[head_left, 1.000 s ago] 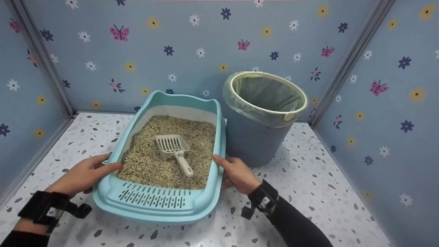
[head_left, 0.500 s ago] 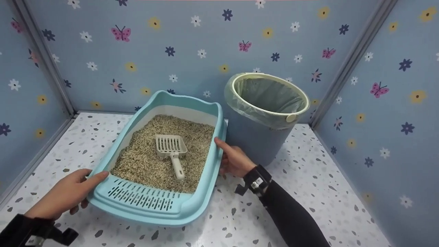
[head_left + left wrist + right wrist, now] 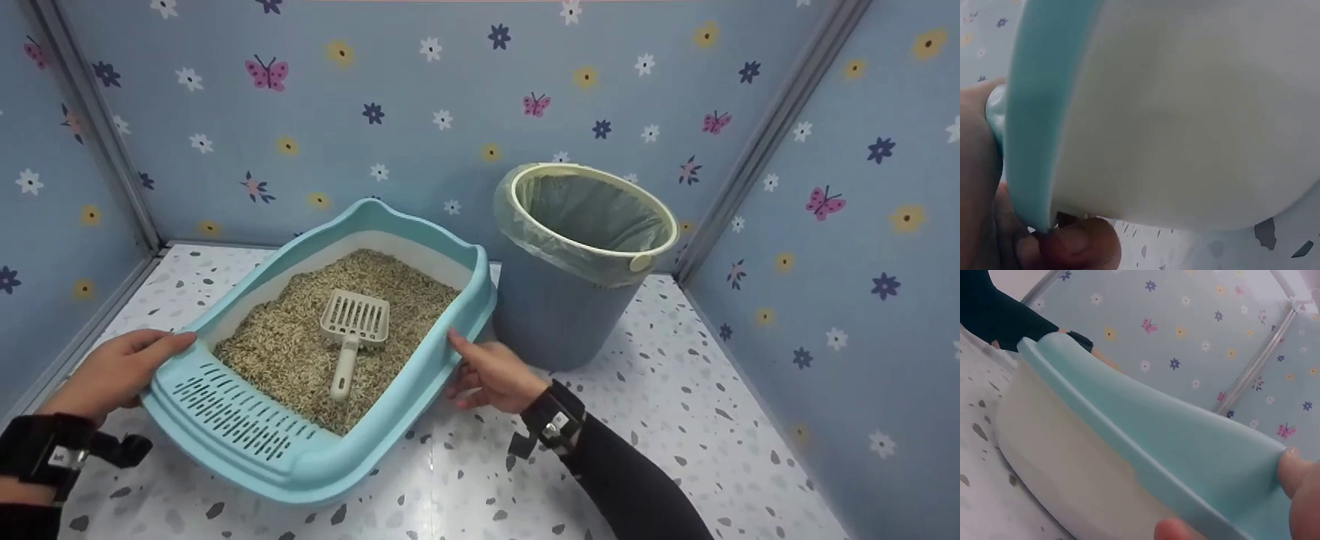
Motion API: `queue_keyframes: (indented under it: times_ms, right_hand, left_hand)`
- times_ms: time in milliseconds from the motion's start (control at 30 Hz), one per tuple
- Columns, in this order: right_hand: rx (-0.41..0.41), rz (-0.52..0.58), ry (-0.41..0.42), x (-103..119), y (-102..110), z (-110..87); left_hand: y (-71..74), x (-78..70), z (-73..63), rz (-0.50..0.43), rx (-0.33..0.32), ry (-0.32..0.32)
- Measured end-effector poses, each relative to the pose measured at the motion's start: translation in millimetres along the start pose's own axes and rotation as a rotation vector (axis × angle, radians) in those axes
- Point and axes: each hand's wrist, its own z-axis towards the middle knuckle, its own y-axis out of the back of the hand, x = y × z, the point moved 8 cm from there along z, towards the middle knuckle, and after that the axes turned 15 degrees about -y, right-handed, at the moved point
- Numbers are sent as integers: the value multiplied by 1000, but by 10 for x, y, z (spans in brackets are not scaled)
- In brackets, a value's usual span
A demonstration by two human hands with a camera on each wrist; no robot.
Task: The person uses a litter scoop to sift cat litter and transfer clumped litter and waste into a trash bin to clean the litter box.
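Observation:
A light blue litter box [image 3: 405, 394] with a white lower part stands at an angle, its slotted front lip toward the lower left. Tan litter [image 3: 274, 345] fills it, and a pale litter scoop [image 3: 356, 322] lies on top, handle toward the front. My left hand [image 3: 112, 375] grips the rim near the front left corner. In the left wrist view, its fingers [image 3: 1084, 242] curl under the rim's lower edge. At the right side, my right hand [image 3: 499, 375] holds the rim, thumb [image 3: 1297, 478] on the top edge and a fingertip [image 3: 1171, 530] at the lower edge.
A grey-blue trash bin [image 3: 559, 322] with a clear liner and cream ring stands behind, close to the box's right back corner. Flower-patterned walls [image 3: 420, 97] enclose the back and both sides. The floor [image 3: 630, 435] is white with grey speckles.
The litter box has turned, its front end swinging left while its back stays near the wall. The scoop has turned with it. Both hands have shifted left along with the box.

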Motion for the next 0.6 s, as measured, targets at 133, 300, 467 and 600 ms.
queue_keyframes:
  times_ms: [133,300,467,600]
  right_hand:
    - [-55,120,64,81,239,124]
    - [-87,181,106,110,328,205]
    - [-59,191,140,-3,172,98]
    - [48,82,111,-212,-32,-43]
  left_hand:
    - [-67,-107,-228,49,14,50]
    - [-250,-208,-498,-11,65,75]
    - [-132,-97,-415,-63,4,101]
    - [66,84,-249,-61,-84,77]
